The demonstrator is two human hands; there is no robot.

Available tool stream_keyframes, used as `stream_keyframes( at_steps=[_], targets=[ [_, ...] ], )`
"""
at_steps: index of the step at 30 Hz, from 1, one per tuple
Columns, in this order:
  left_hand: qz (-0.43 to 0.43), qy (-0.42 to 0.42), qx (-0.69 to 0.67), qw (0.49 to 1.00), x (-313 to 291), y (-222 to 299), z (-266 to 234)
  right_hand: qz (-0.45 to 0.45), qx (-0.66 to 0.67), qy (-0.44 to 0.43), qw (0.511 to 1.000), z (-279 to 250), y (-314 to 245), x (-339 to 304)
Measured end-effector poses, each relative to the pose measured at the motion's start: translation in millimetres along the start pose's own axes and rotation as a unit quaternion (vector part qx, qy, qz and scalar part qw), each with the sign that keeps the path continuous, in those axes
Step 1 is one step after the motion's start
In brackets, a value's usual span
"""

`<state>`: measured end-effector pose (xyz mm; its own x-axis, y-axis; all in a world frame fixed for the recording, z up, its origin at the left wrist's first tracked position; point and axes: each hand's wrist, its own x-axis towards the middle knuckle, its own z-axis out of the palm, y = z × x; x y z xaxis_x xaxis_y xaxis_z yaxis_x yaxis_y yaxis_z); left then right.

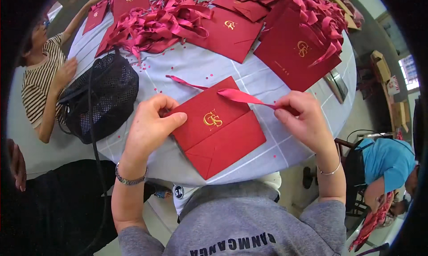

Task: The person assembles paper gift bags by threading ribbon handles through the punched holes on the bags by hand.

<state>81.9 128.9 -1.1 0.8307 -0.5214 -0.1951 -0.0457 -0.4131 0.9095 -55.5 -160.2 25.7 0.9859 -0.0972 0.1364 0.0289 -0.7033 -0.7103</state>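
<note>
A flat red paper gift bag (pixel 234 142) with a gold emblem lies tilted on the table in front of me. My left hand (pixel 151 124) grips its left edge, thumb on top and the other fingers partly hidden beneath. From the bag's upper part a pink-red satin ribbon (pixel 240 97) stretches to the right. My right hand (pixel 305 120) pinches that ribbon's free end between thumb and fingers. Another ribbon piece (pixel 189 83) sticks out past the bag's upper left edge and rests on the cloth.
Ribboned red bags (pixel 227 30) and a loose ribbon heap (pixel 156 26) cover the far side of the round table (pixel 285 146). Beside my left hand stands a black mesh bag (pixel 104 97). People sit at left (pixel 38 86) and right (pixel 388 160). Small red dots litter the cloth.
</note>
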Motion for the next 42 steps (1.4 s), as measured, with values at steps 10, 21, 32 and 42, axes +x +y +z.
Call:
stream_keyframes(
  at_steps=[10, 21, 32, 42],
  targets=[
    [-0.006, 0.024, 0.012, 1.000, -1, 1, 4, -0.085, -0.154, 0.066, 0.982, -9, 4, -38],
    [-0.009, 0.035, 0.001, 0.999, -1, 1, 7, -0.301, -0.224, 0.099, 0.922, 3, -13, -64],
    [0.060, 0.065, 0.107, 0.990, 1, -6, 13, -0.471, 0.095, -0.099, 0.871, 41, -48, -32],
    [0.117, 0.068, 0.100, 0.986, 7, 15, 25, -0.405, 0.042, -0.172, 0.897, 46, -72, -4]
  ],
)
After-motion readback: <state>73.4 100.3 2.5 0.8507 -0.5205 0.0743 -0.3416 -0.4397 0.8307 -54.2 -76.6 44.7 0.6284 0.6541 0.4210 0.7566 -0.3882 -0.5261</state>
